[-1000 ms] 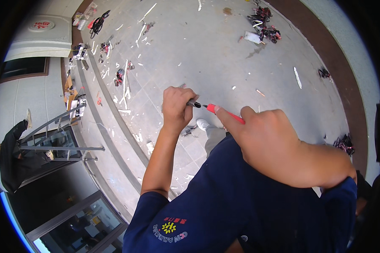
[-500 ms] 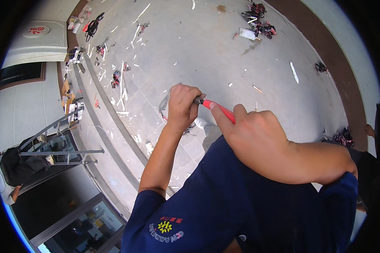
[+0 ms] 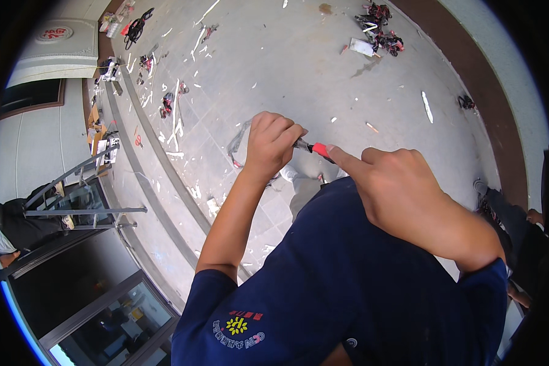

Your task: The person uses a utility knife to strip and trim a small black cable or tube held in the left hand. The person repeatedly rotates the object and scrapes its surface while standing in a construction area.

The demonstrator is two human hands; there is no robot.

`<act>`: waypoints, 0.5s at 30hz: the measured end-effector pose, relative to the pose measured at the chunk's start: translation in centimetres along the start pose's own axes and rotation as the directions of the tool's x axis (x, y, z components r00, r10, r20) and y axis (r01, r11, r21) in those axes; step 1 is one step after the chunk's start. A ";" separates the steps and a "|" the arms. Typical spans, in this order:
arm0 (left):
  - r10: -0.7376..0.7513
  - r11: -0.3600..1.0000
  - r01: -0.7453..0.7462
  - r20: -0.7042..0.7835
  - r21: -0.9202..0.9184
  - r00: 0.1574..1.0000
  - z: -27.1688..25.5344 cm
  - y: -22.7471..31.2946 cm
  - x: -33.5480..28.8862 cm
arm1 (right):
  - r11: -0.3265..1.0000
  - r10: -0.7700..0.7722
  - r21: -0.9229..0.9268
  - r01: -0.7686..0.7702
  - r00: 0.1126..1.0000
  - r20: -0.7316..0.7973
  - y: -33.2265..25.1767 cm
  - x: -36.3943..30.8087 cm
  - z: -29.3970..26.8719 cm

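Observation:
My right hand (image 3: 396,189) is wrapped round a pair of red-handled pliers (image 3: 321,149), index finger stretched along the handle. Their dark metal jaws point left and end at the fingertips of my left hand (image 3: 271,144). That left hand is closed, its fingers curled and pressed together; what they pinch is too small and hidden to name. Both hands are raised in front of my chest, above the paved floor. Below my left hand a clear plastic piece (image 3: 236,145) lies on the floor.
White strips (image 3: 177,125) and scraps litter the floor at left. Tangled black and red cables (image 3: 381,27) lie at the far right beside a white box (image 3: 362,47). Steps run along the left, with a metal ladder (image 3: 91,211) and a person there. Another person stands at right.
The pliers' jaws have shifted slightly right, and my right hand has moved right along with them. My left hand has risen a little. At right, more of another person's leg shows.

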State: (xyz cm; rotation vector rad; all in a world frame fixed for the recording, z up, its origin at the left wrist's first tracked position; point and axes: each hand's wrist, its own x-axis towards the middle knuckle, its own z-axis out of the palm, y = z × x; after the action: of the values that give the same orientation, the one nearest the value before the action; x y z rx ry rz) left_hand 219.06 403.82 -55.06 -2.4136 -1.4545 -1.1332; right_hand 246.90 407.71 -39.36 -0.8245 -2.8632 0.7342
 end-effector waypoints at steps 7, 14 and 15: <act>-0.353 0.922 0.338 0.048 0.190 0.934 -2.5 -5.3 -3.4 | 0.992 0.074 0.106 -0.063 0.993 -0.097 2.2 -1.8 -1.6; -0.584 0.740 0.448 -0.148 -0.502 0.798 -7.6 -3.2 1.7 | 0.895 0.337 0.354 -0.273 0.932 -0.134 5.2 -2.7 1.6; -0.558 0.735 0.395 -0.160 -0.551 0.814 -8.0 -2.8 2.5 | 0.869 0.390 0.376 -0.320 0.912 -0.125 5.1 -2.6 1.7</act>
State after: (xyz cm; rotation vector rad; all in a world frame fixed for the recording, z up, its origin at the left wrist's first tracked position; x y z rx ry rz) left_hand 213.20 403.64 -48.46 -1.9797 -1.9221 -2.1424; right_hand 251.24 409.43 -43.12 -1.2996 -2.3277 1.0894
